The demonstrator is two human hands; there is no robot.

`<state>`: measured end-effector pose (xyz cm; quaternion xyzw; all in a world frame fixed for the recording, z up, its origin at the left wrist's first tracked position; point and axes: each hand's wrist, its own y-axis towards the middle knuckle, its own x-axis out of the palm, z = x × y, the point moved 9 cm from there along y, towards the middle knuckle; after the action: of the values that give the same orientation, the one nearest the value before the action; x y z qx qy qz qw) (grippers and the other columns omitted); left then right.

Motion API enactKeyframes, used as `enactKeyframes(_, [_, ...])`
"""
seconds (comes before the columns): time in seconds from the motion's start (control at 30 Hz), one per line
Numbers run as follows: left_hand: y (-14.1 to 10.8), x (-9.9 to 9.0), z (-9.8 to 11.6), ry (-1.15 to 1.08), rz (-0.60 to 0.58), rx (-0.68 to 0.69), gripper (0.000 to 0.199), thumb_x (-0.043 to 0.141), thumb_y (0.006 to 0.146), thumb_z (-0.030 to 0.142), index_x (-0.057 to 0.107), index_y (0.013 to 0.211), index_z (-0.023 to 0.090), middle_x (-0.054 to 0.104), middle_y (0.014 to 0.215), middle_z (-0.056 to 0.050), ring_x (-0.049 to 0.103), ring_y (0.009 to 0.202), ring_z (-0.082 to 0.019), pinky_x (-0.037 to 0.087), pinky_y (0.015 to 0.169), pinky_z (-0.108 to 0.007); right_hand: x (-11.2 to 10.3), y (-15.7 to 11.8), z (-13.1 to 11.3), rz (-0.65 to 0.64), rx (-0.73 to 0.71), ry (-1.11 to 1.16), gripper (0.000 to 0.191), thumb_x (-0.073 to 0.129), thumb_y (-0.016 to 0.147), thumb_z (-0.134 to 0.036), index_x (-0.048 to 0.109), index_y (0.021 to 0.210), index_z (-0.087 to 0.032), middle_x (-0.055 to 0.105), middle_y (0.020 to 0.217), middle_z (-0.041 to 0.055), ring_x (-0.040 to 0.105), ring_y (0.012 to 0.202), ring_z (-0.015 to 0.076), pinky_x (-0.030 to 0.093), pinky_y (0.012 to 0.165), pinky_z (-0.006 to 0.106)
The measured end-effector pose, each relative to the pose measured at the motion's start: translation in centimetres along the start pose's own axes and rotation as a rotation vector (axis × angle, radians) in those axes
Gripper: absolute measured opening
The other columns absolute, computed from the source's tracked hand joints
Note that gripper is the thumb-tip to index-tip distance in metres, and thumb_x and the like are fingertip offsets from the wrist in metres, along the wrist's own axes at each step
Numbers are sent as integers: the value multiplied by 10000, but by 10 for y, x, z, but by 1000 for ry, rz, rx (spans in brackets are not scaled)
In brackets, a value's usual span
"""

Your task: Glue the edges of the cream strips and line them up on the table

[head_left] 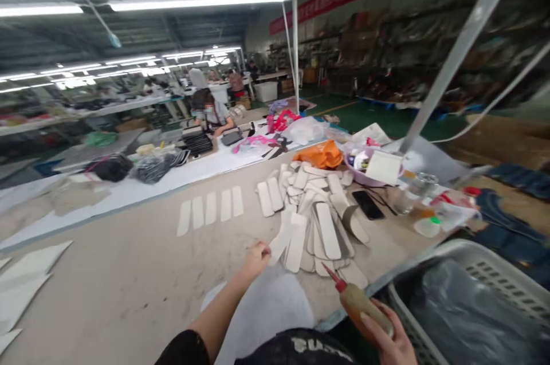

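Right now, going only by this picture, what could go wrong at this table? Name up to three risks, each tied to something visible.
The bottle in the right hand points its red tip toward the pile of pale pieces; a careless squeeze might mark them.
The left hand is at the pile's edge, so a tug could slide overlapping pieces.
The phone lies beside the pile and might get knocked.

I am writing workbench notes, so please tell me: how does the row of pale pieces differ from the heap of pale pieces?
Number: the row of pieces counts five, while the heap of pieces counts many more.
Arrangement: the row lies side by side, spaced apart; the heap overlaps and points different ways.
Both show pale, long shapes on the same table.
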<state>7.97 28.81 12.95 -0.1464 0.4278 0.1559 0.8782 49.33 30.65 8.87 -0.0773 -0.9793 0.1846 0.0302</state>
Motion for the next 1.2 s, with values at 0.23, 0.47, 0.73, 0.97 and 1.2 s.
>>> enactKeyframes(0.23, [-53, -28, -132, -243, 35, -221, 334, 513, 711, -23, 698, 898, 182, 727, 1088, -33, 651, 1043, -176, 485, 961, -275, 63, 0, 7, -181, 65, -89, 674, 874, 404, -438, 658, 1008, -232, 734, 942, 65, 692, 909, 344, 602, 709, 359])
enactKeyframes(0.47, [-93, -40, -232, -214, 125, -425, 369, 521, 703, -49, 704, 960, 144, 737, 1045, -66, 671, 1027, -184, 498, 978, -300, 154, -13, 13, -415, 1, -354, 713, 837, 451, -519, 643, 1052, -188, 721, 1043, 101, 677, 977, 349, 600, 741, 368])
enactKeyframes(0.73, [-143, -24, -271, -7, 332, -313, 251, 566, 828, 117, 696, 1040, 153, 632, 1160, -123, 579, 1125, -243, 470, 1026, -428, 279, -49, 38, -736, -288, -580, 574, 765, 617, -519, 633, 1061, -179, 726, 1025, 108, 692, 926, 329, 567, 886, 495])
enactKeyframes(0.97, [-165, -1, -267, -8, 240, -118, 308, 492, 926, 162, 667, 1179, 181, 628, 1096, -111, 549, 1016, -240, 493, 924, -412, 356, -88, 74, -911, -531, -584, 514, 757, 662, -463, 612, 1048, -156, 691, 1029, 126, 655, 966, 318, 545, 886, 527])
enactKeyframes(1.2, [-156, 4, -268, -5, 195, -149, 296, 446, 980, 227, 714, 1095, 178, 626, 1024, -113, 520, 943, -240, 485, 875, -412, 384, -103, 94, -1020, -670, -658, 455, 748, 698, -438, 623, 1045, -171, 673, 999, 114, 640, 938, 300, 555, 846, 481])
